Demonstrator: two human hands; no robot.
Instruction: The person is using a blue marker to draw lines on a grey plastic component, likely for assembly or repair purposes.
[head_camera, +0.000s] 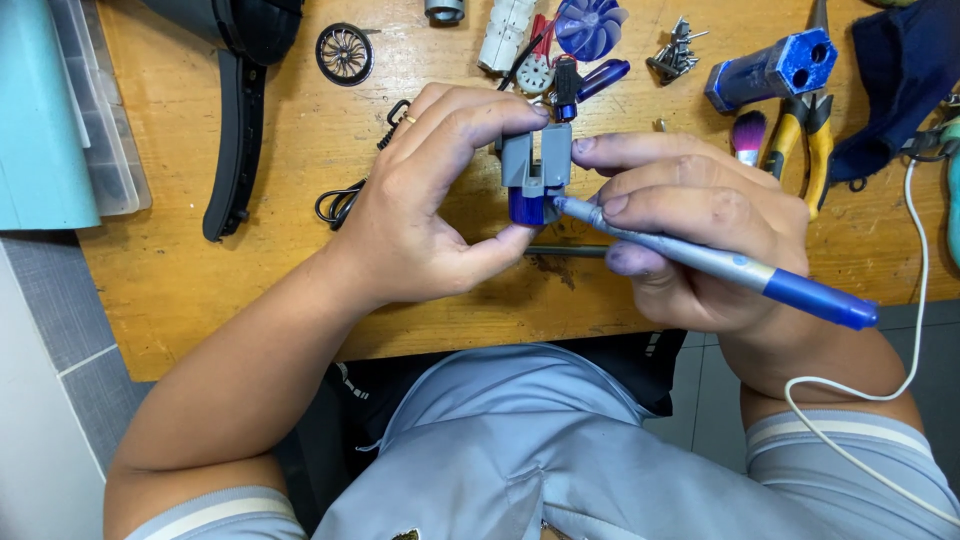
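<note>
The left hand pinches a small grey and blue plastic part between thumb and forefinger, holding it above the wooden table, near its front edge. The right hand is closed around a blue-handled screwdriver, its tip touching the part's lower right side. Beyond the grip lie a blue fan wheel, screws and a blue cylinder; pliers lie to the right. Left of the grip the tabletop is barer, out to a black curved casing

A repair workshop: a worn wooden workbench strewn with pliers, screws and dismantled parts.
</note>
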